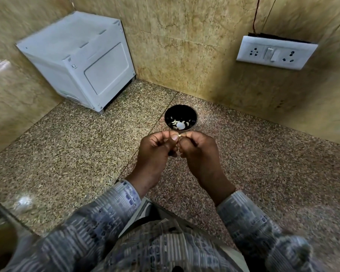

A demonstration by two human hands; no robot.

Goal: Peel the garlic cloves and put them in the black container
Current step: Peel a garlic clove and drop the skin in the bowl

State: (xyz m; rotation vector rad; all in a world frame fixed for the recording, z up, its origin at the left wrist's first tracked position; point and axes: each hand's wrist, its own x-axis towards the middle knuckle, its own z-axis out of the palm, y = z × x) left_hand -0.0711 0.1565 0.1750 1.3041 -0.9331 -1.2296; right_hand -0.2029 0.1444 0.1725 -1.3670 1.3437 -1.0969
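A small black container [169, 112] stands on the speckled granite counter, just beyond my hands. Several pale garlic pieces [180, 125] lie in its bottom. My left hand [155, 150] and my right hand [196, 152] are held together above the counter, a little nearer to me than the container. Both pinch one small garlic clove [179, 135] between thumb and fingertips; only a pale sliver of it shows, the fingers hide everything else.
A white boxy appliance [81, 63] stands in the back left corner against the tiled wall. A white socket and switch plate [275, 53] hangs on the right wall. The granite counter [77, 146] spreads left and right of my hands.
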